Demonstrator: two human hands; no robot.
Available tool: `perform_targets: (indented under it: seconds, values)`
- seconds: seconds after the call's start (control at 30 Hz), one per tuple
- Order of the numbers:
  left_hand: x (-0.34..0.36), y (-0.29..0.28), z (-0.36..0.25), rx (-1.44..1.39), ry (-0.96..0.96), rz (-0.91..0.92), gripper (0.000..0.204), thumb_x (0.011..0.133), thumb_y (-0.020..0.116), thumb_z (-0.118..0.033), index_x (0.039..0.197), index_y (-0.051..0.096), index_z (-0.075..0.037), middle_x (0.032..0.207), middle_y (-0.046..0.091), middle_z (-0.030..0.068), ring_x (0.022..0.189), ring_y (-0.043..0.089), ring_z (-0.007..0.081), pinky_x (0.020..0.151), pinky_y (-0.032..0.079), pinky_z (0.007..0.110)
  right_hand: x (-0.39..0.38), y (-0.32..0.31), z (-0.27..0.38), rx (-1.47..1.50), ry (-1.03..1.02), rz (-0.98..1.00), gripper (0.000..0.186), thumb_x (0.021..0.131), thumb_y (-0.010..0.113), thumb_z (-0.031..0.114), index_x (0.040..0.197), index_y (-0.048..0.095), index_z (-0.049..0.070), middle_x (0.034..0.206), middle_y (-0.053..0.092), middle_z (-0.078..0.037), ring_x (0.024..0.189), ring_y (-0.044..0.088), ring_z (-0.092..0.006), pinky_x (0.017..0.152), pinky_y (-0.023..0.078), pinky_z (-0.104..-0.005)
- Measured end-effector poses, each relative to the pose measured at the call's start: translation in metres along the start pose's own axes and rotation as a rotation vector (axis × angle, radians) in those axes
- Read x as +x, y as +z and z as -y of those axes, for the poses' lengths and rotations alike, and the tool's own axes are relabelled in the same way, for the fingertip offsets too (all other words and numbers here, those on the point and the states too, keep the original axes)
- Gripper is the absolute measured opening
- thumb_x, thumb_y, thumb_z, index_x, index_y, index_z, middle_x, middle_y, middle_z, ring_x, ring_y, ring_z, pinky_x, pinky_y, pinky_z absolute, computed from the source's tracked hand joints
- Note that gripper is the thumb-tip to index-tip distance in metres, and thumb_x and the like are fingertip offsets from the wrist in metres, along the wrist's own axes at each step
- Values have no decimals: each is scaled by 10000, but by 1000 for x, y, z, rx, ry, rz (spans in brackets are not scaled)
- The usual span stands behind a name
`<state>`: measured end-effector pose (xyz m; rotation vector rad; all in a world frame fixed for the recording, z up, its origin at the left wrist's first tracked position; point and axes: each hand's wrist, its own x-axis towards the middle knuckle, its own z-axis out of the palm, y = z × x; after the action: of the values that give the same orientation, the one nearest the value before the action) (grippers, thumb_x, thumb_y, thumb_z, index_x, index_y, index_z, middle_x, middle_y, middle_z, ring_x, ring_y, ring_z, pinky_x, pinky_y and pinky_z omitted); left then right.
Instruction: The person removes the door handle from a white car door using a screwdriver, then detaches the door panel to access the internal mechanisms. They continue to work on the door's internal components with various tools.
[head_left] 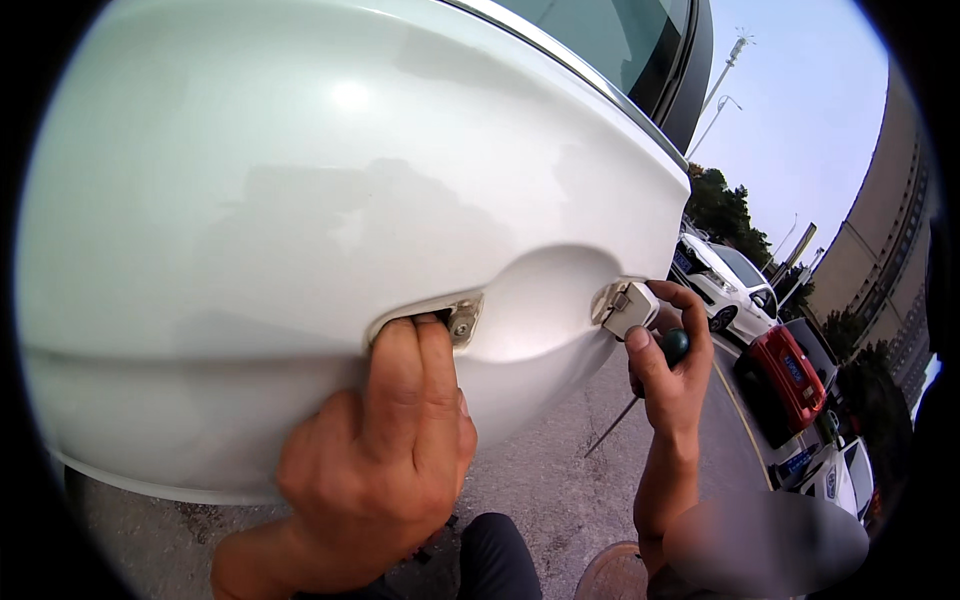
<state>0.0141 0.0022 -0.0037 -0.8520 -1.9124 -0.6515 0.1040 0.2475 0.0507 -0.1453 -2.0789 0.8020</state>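
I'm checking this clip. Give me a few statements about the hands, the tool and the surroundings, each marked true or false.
1. Two fingers of the left hand reach into an opening in the white car door. True.
2. The left hand holds the screwdriver. False: it is in the right hand.
3. The right thumb touches a small white end piece. True.
4. The screwdriver's shaft points straight up. False: it slants down and left.
5. A red car is parked off to the right. True.
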Motion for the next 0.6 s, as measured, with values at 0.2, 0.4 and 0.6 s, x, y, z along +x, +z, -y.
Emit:
perform_targets:
  seconds: [0.2, 0.4, 0.6]
  values:
    - [1, 1, 0, 17, 12, -12, 491, 740, 703, -121, 1175, 613, 88, 1181, 607, 216, 727, 682, 258, 621, 572, 335, 3, 18, 20, -238, 34, -120, 473, 793, 813, 206, 1122, 557, -18, 871, 712, -149, 763, 675, -149, 655, 532, -267]
    - [1, 1, 1, 63, 17, -53, 464, 732, 707, -99, 1150, 622, 83, 1161, 618, 204, 697, 677, 251, 594, 563, 326, 1, 30, 17, -149, 44, -299, 396, 759, 807, 211, 1006, 624, -39, 787, 689, -101, 722, 625, -113, 637, 500, -246]
    - [1, 7, 5, 34, 43, -115, 435, 710, 720, -90, 1117, 651, 47, 1128, 639, 169, 618, 662, 215, 520, 534, 297, -3, 29, 19, -63, 110, -325, 393, 757, 810, 207, 996, 623, -43, 770, 669, -75, 692, 585, -102, 610, 478, -249]
